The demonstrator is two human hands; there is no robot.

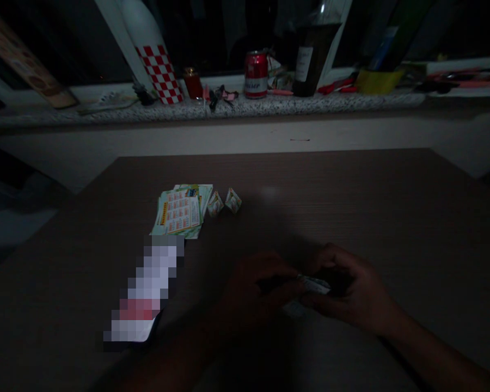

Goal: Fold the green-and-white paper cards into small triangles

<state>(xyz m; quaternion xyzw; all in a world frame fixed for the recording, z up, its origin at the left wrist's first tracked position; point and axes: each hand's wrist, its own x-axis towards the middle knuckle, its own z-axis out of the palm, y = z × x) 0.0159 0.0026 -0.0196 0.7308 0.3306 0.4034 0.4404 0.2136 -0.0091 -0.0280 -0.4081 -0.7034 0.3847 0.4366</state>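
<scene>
A small folded piece of printed paper (317,285) is pinched between both hands above the dark wood table. My left hand (261,283) grips its left end with thumb and fingers pressed together. On the other side, my right hand (357,291) has its thumb and fingers closed on the paper. Dim light hides much of the fingers and the folds. Two small folded paper pieces, one on the left (215,204) and one on the right (233,201), stand farther back. Beside them lies a stack of printed paper slips (180,212), pale green with a number grid.
A lit, blurred-out phone (151,291) lies left of my hands on the table (351,190). Behind is a granite sill (212,111) with a checkered bottle (160,71), a red can (256,75), a dark bottle (306,62) and a yellow container (379,80).
</scene>
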